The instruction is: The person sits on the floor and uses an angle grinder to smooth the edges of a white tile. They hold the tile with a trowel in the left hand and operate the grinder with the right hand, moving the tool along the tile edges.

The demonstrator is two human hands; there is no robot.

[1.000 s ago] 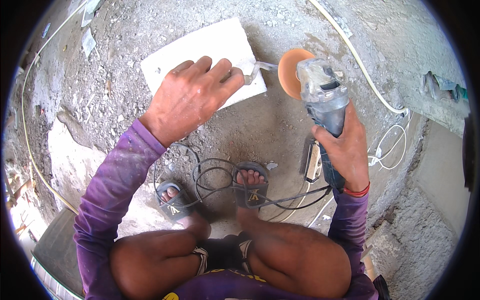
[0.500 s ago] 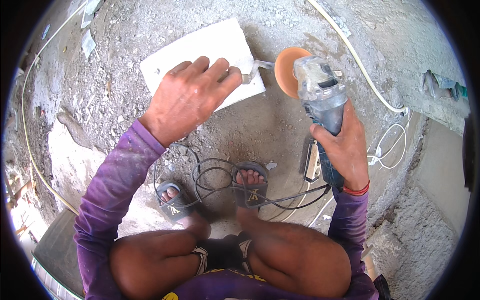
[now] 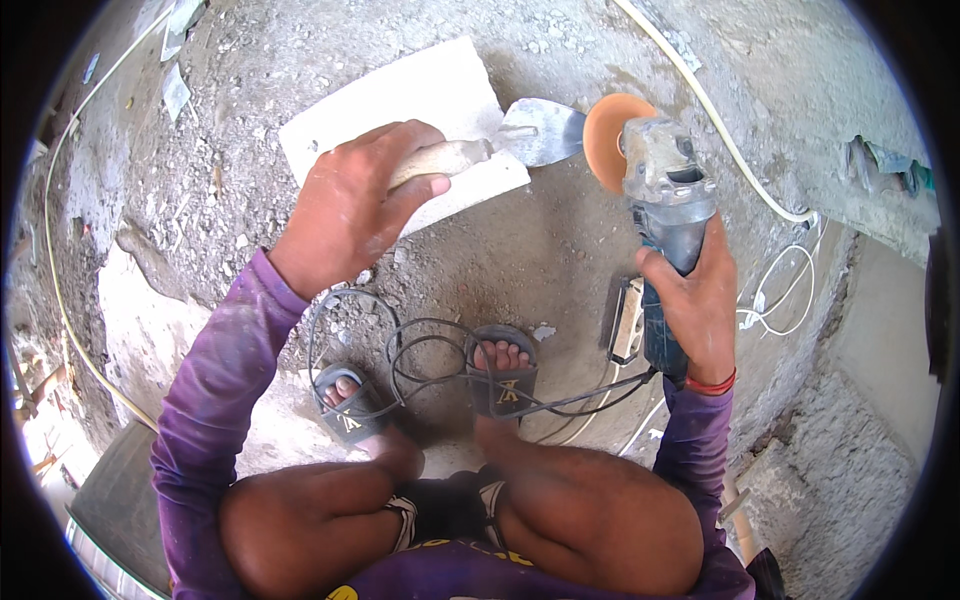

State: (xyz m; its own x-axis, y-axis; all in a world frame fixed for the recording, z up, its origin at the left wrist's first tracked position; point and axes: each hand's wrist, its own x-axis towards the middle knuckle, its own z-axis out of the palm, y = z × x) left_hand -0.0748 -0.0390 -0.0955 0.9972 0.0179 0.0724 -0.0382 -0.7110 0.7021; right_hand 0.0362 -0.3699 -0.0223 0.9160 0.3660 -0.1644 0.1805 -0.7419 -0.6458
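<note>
My left hand [image 3: 355, 205] is closed round the pale handle of a trowel [image 3: 545, 133]. The trowel's flat metal blade faces up and points right. My right hand [image 3: 698, 305] grips the body of a dusty angle grinder [image 3: 672, 215], thumb along its left side. An orange disc [image 3: 608, 142] is fitted on the grinder's head. The blade's tip reaches the disc's left edge; whether they touch I cannot tell. Beneath the left hand and the trowel lies a white slab [image 3: 400, 90] on the ground.
A black cable [image 3: 440, 322] loops over the ground and my sandals [image 3: 505, 385]. Right of them lies a power strip [image 3: 627, 322] with a white cord. A pale hose [image 3: 715, 110] curves along the right, beside a concrete ledge [image 3: 820, 90]. A dark bucket [image 3: 120, 500] stands lower left.
My left hand has rolled over, turning the trowel so its blade face and handle now show. The grinder has shifted slightly right, still in my right hand.
</note>
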